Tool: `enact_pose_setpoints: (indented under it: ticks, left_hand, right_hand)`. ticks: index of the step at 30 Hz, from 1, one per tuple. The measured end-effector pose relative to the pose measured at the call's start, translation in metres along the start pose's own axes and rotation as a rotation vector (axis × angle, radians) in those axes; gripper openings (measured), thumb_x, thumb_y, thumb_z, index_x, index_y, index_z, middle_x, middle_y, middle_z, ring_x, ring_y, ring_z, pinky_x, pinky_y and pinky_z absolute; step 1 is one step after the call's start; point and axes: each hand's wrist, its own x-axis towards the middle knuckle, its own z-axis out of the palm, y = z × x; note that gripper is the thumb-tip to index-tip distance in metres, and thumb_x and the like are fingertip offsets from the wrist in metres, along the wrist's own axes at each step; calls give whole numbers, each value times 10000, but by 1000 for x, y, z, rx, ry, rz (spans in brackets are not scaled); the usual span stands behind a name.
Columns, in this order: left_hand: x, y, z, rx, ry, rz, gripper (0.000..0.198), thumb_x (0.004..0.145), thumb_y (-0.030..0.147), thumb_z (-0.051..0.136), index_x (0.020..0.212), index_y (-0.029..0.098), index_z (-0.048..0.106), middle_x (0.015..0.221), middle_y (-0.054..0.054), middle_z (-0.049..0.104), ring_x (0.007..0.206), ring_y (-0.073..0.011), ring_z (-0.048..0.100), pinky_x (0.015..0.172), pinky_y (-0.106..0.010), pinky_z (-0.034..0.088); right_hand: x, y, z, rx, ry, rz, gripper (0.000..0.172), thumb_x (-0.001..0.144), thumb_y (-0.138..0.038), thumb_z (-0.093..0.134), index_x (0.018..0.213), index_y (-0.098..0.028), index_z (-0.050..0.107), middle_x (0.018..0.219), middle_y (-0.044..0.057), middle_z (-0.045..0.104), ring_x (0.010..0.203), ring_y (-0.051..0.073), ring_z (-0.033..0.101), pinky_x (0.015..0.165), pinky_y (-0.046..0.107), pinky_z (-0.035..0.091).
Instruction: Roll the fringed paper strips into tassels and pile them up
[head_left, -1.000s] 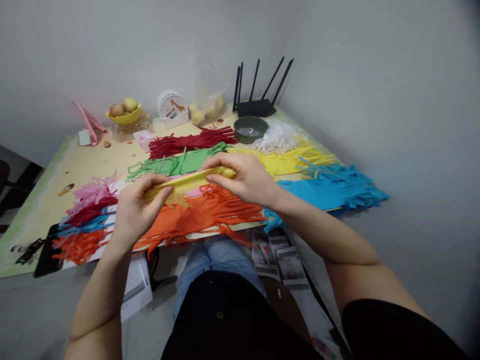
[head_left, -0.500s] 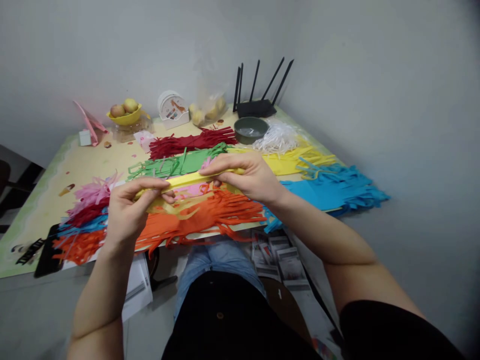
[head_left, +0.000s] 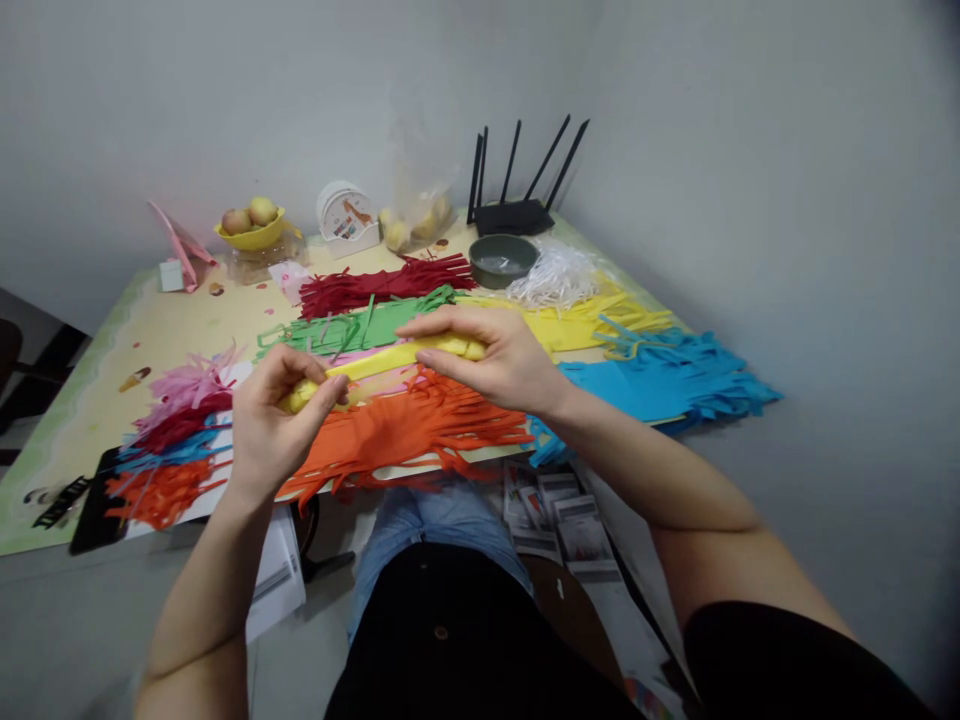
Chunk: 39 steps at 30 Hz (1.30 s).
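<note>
A long rolled yellow paper strip (head_left: 379,362) is held a little above the table between both hands. My left hand (head_left: 277,420) pinches its left end. My right hand (head_left: 491,355) grips its right end with the fingers curled over it. Under the strip lies orange fringed paper (head_left: 420,430) at the table's front edge, with a bit of pink paper (head_left: 375,382) showing beneath the roll. Green fringed paper (head_left: 352,328) lies just behind.
Red (head_left: 382,282), yellow (head_left: 592,318), blue (head_left: 660,375) and white (head_left: 559,275) cut paper covers the table. A mixed pile (head_left: 169,440) lies at the left. At the back stand a grey bowl (head_left: 501,258), a router (head_left: 517,205), a fruit bowl (head_left: 251,228) and a small clock (head_left: 343,215).
The yellow strip has been rolled tighter between my hands; its hanging fringe seen earlier is now wound in. Both hands stayed almost in place.
</note>
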Motion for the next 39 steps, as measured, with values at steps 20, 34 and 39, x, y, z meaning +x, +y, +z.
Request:
enact_pose_setpoints:
  ticks: [20,34,39]
  left_hand:
    - [-2,-1,0,-434,-111,-260,167,801,274,746,941,188,774,755,-52,767,713,-192,742,705,-309,620]
    - [4,-10,-16,-152,-438,-137,185,864,323,663,779,166,712,844,-93,765,839,-220,726,824,-348,575]
    - [17,3,-13,170,-489,87,198,887,350,650,970,184,721,1036,-77,764,1007,-212,692,945,-335,507]
  right_hand:
    - [-4,3,6,506,-88,193,214,891,-293,670,1017,-166,787,836,48,781,745,127,736,745,257,621]
    - [0,13,-4,131,-236,-49,185,790,-86,614,829,-157,781,804,23,785,720,103,728,676,163,536]
    - [0,11,-4,-61,-324,-235,204,814,-70,596,890,-144,770,835,28,786,753,98,732,701,148,514]
